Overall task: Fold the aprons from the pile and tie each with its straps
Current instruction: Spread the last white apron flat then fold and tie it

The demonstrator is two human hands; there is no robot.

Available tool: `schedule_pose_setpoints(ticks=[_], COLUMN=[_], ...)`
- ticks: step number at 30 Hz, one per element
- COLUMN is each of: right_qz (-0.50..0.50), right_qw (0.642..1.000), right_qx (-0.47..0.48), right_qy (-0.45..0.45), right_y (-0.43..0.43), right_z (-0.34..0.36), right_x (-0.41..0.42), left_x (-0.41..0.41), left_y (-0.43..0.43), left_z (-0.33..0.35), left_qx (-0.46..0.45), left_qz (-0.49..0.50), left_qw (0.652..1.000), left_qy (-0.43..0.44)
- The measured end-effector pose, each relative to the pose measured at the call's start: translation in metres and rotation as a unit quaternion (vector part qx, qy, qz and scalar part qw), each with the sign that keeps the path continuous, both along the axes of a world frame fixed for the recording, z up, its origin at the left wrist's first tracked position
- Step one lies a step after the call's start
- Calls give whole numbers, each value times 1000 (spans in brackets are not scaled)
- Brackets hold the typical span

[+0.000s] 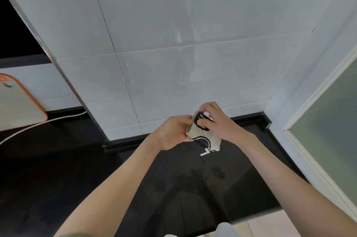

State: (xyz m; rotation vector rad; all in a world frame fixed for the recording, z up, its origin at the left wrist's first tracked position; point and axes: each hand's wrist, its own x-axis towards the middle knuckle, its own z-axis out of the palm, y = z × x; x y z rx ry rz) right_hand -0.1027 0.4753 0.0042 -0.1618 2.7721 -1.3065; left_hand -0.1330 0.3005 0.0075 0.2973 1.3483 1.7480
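Observation:
A small folded beige apron bundle [212,139] is held above the black countertop [193,178], near the back wall. My left hand [172,133] grips the bundle's left side. My right hand [216,120] pinches a black strap [197,120] that loops over the top of the bundle. A white strap end [205,152] with black trim hangs below the bundle. No pile of aprons shows in this view.
White wall tiles [173,43] rise behind the counter. A white board with an orange rim [17,101] leans at the far left, with a white cable [38,122] beside it. A frosted glass door [328,120] with a white frame stands at the right.

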Motion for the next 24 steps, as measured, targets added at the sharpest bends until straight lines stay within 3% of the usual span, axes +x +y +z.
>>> schedule_pose_setpoints(ticks=[1, 2, 4, 6, 9, 14, 17, 21, 24], right_qz=[3, 6, 10, 12, 6, 50, 64, 46, 60], right_qw=[1000, 999, 998, 996, 991, 976, 975, 977, 986], right_qx=[-15, -27, -48, -50, -44, -117, -88, -98, -15], right_qy=[-14, -24, -42, -72, -129, -178, -193, -183, -154], right_y=[-2, -6, -12, -11, -4, -1, -1, -6, -2], right_z=[2, 3, 4, 2, -2, 3, 1, 1, -1], right_x=[0, 0, -1, -3, -4, -2, -2, -2, -1], left_x=[1, 3, 8, 9, 12, 13, 8, 4, -7], left_y=[0, 1, 5, 5, 2, 1, -6, -8, -27], left_z=[1, 2, 0, -8, -14, -19, -21, -22, -22], left_qx=[3, -53, -225, -271, -223, -213, -201, -246, -284], left_qz=[5, 3, 10, 51, 128, 221, 269, 259, 142], left_qw=[1000, 997, 948, 914, 928, 916, 914, 905, 920], left_qy=[-1, 53, 225, 298, 271, 257, 226, 232, 229])
